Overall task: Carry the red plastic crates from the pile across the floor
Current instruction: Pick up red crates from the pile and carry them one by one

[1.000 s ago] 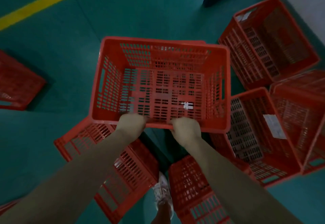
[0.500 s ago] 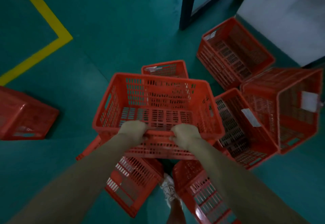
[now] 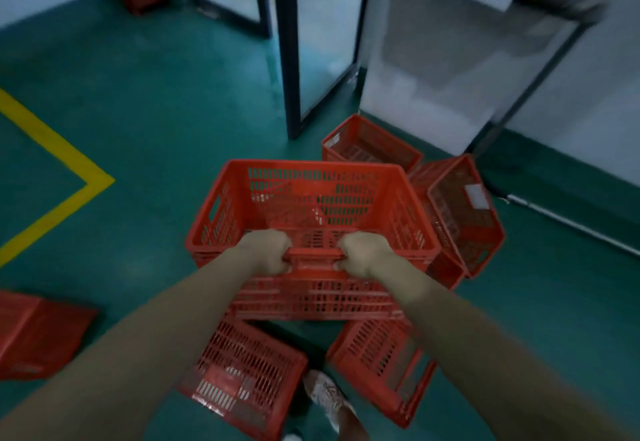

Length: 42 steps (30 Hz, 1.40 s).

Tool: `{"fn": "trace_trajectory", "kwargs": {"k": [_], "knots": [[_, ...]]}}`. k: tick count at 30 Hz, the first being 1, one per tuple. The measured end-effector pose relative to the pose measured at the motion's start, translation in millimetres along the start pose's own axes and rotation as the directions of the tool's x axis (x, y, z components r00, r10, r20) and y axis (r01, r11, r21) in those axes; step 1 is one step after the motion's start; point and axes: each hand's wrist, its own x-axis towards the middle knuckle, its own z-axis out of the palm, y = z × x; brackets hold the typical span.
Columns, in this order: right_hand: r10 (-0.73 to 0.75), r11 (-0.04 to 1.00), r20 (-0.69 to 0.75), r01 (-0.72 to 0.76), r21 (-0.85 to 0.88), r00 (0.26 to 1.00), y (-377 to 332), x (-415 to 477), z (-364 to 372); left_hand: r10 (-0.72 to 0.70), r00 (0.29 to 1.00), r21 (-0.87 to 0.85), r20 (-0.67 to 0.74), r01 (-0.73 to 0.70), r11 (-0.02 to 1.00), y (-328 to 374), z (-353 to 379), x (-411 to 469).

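The held crate (image 3: 311,205) has risen, levelled, clear of the pile (image 3: 381,361).

The front crate (image 3: 311,184) and the pile crates (image 3: 242,371) were logged as red with slotted lattice walls, the floor (image 3: 156,94) as teal-green, the floor line (image 3: 52,142) as yellow, the label (image 3: 476,197) on a tilted crate (image 3: 460,232) as white, the door frame (image 3: 289,59) as dark.

Green floor (image 3: 173,111) crossed by a yellow line (image 3: 98,180) at left, dark-framed glass doors (image 3: 290,59) ahead, white shoe (image 3: 327,399) below.
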Motion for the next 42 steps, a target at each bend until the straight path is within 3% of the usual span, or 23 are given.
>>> {"fn": "trace_trajectory", "kwargs": {"k": [6, 12, 16, 24, 32, 42], "knots": [[0.213, 0.976, -0.093, -0.207, 0.07, 0.973, 18, -125, -13, 0.221, 0.975, 0.097, 0.012, -0.222, 0.97, 83, -35, -41], [0.459, 0.882, -0.137, -0.432, 0.19, 0.878, 56, -266, 9, 0.454, 0.89, 0.22, 0.053, -0.454, 0.864, 210, -42, -68], [0.633, 0.756, -0.112, -0.58, 0.303, 0.766, 82, -371, 41, 0.591, 0.796, 0.318, 0.129, -0.598, 0.736, 314, -30, -86], [0.888, 0.431, -0.046, -0.791, 0.435, 0.458, 131, -589, 138, 0.781, 0.546, 0.457, 0.303, -0.802, 0.383, 555, 35, -155], [0.971, 0.189, 0.036, -0.855, 0.484, 0.235, 171, -790, 228, 0.855, 0.346, 0.447, 0.386, -0.881, 0.154, 761, 122, -247], [0.994, -0.08, 0.104, -0.845, 0.528, -0.03, 205, -967, 308, 0.875, 0.104, 0.438, 0.474, -0.889, -0.132, 957, 194, -342]]}}
